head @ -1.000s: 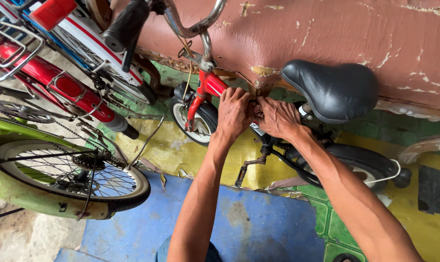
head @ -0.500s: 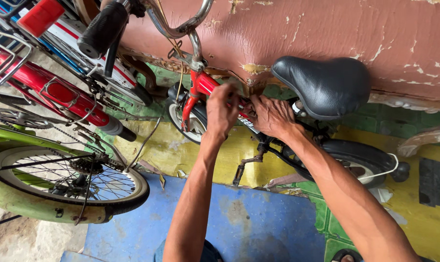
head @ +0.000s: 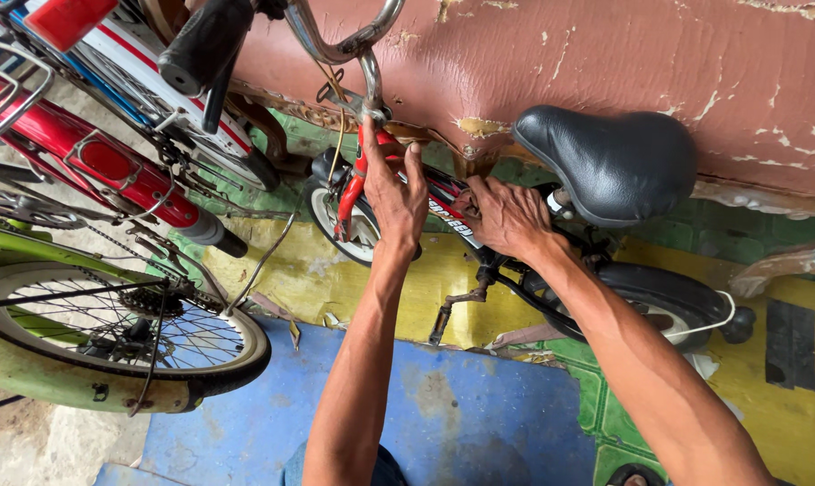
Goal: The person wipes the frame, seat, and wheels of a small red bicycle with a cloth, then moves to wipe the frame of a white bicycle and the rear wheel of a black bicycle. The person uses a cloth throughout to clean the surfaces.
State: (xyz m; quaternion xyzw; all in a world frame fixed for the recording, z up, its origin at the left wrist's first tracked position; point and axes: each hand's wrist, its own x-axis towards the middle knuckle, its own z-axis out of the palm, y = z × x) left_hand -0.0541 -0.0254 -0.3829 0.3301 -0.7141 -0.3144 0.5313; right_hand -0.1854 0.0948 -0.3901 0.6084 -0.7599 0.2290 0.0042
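Observation:
A small red bicycle frame stands against a peeling brown wall, with a black saddle at the right and chrome handlebars above. My left hand lies over the front of the frame near the red fork, fingers stretched upward. My right hand is curled around the red top tube just left of the saddle post. The black rear wheel shows below my right forearm, and the front wheel is partly hidden behind my left hand.
A green bicycle's wheel with spokes and chain lies at the lower left. Red and white bicycle frames lean at the upper left. A black handlebar grip hangs overhead. The floor is painted blue, yellow and green.
My left hand has slid forward along the frame toward the fork and opened out. My right hand stays gripping the tube. The view has shifted closer to the bicycle.

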